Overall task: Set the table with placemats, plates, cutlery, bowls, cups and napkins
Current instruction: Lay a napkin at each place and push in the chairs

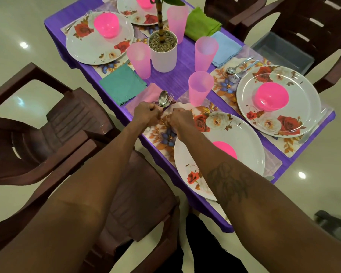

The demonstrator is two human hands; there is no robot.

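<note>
My left hand (147, 113) is curled tight round the handles of a spoon (163, 98) and a fork (171, 99), whose heads point away from me over a pink napkin (146, 94) at the table's (177, 77) near edge. My right hand (180, 119) sits just beside it over the floral placemat (163, 134), fingers bent under. I cannot tell whether it is holding anything.

Under my right forearm, the nearest plate (244, 138) lies on that placemat with a pink bowl (227, 149) on it, half hidden by my arm. A pink cup (200, 87) stands upright just beyond the placemat's far corner. A teal napkin (122, 84) lies just beyond the pink one along the same edge.

Toward the right edge, a second plate (295, 99) carries its bowl (272, 99), with cutlery (236, 68) beside it and a blue napkin (224, 48) farther on. Mid-table, a white plant pot (163, 56) stands between two more cups (139, 60) (206, 54). Past those are a fourth cup (177, 18) and a green napkin (202, 23). Two more plates (87, 46) (130, 15) with bowls (106, 24) (144, 1) sit at the far end.
</note>
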